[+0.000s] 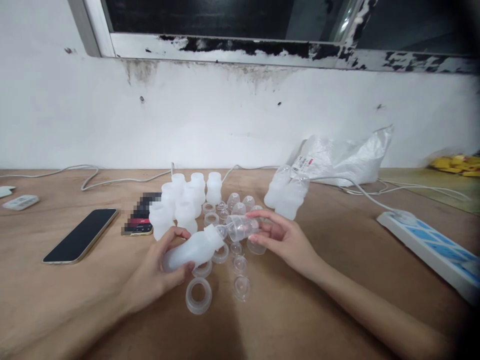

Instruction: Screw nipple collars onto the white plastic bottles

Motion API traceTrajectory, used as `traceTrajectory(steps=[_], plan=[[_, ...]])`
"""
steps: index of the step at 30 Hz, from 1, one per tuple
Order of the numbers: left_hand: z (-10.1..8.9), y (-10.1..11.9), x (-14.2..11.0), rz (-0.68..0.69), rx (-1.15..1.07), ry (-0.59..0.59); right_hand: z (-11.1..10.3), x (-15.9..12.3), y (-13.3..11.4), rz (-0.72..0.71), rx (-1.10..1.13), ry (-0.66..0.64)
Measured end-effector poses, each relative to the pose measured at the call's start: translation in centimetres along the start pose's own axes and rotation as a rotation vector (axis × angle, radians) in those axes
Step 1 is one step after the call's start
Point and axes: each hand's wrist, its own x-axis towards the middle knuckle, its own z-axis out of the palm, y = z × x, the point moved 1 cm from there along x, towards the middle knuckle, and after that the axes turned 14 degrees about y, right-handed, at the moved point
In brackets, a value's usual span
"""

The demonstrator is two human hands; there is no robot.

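My left hand (159,270) is wrapped round a translucent white plastic bottle (193,248), held tilted with its neck pointing right. My right hand (283,235) pinches a clear domed cap (242,227) right at the bottle's neck. Below and between my hands lie several loose screw rings (198,295) and clear teats (242,287) on the wooden table (318,310). Behind them stands a cluster of several upright white bottles (185,200), with clear caps (240,204) to their right.
Two bottles (287,195) lie by a white plastic bag (345,155) at the back right. A black phone (80,235) and a second phone (140,217) lie at the left. A white-and-blue power strip (431,245) with cables sits at the right; the wall is close behind.
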Motion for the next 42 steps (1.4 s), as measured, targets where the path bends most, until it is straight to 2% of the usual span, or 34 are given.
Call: traceTrajectory(steps=[6,25,29,34,37,42], plan=[[-0.2,0.2,0.0,0.120,0.183,0.152,-0.1,-0.4,0.6,-0.066,0.008,-0.007],[-0.3,0.7,0.0,0.213,0.077,0.159,0.6,-1.1,0.8,-0.113,-0.186,0.012],[-0.3,0.6,0.0,0.209,0.106,0.160,0.9,-1.1,0.9,-0.077,-0.155,-0.020],[0.2,0.3,-0.1,0.186,0.072,0.148,1.1,-1.3,0.8,-0.114,-0.237,-0.076],[0.5,0.1,-0.2,0.180,0.051,0.175,1.0,-1.4,0.5,-0.198,-0.285,-0.099],[0.4,0.1,-0.1,0.184,0.036,0.176,0.9,-1.5,-0.1,-0.502,-0.515,-0.180]])
